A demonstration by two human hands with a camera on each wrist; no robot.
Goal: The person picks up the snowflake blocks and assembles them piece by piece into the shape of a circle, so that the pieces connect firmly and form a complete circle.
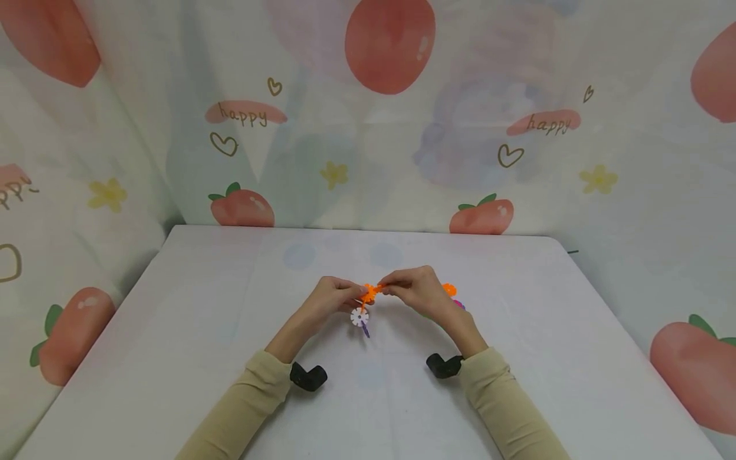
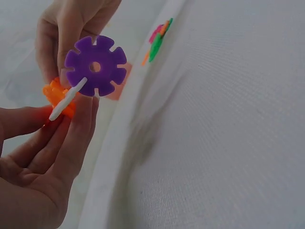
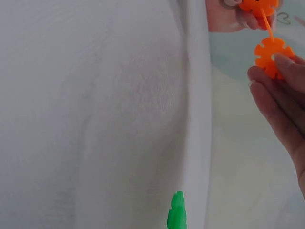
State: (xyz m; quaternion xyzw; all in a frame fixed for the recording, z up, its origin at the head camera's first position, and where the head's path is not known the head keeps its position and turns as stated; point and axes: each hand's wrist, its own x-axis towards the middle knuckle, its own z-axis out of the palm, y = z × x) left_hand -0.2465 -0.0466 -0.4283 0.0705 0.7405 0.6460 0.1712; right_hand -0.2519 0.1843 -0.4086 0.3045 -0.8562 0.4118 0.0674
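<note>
Over the white table, both hands hold a small chain of linked notched plastic discs. My left hand [image 1: 330, 300] pinches an orange disc [image 1: 369, 294] between thumb and fingers. A white disc [image 1: 360, 317] hangs below it, with a purple disc [image 2: 112, 59] slotted onto the white one. My right hand [image 1: 421, 289] pinches another orange disc [image 3: 270, 51] at the chain's other end. In the right wrist view, a thin orange disc seen edge-on links the two flat orange ones. The left wrist view shows the white disc almost edge-on.
Beside the right wrist lie more discs on the white table [image 1: 201, 332]: an orange disc [image 1: 449, 289], a pink piece [image 2: 155, 33] and a green piece [image 2: 155, 46]. Behind the table hangs a printed cloth [image 1: 368, 147]. A black wrist mount [image 1: 309, 377] sits under the left sleeve's cuff.
</note>
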